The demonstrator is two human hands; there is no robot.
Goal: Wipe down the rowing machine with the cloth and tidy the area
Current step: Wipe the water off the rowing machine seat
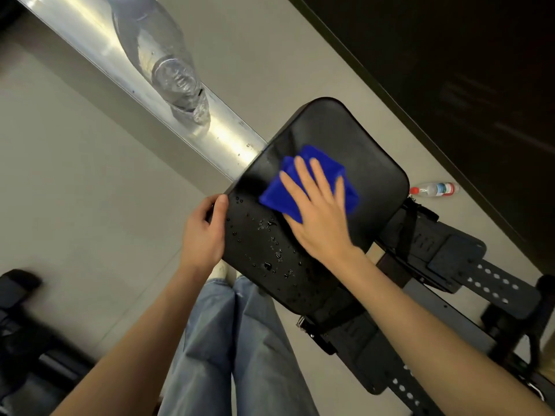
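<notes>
The rowing machine's black padded seat (354,136) fills the middle of the view, with water droplets scattered over its near half. A folded blue cloth (274,195) lies on the seat. My right hand (321,214) presses flat on the cloth with straight, spread fingers. My left hand (204,232) grips the seat's left edge, thumb on top and fingers curled under. The silver rail (228,136) runs from the seat up to the top left. A clear plastic bottle (168,61) stands on the rail, seen from above.
A small bottle with a red cap (435,189) lies on the grey floor right of the seat. Black footplates with straps (450,259) extend to the right. Dark equipment (18,325) sits at the lower left. My jeans-clad legs (228,340) are below the seat.
</notes>
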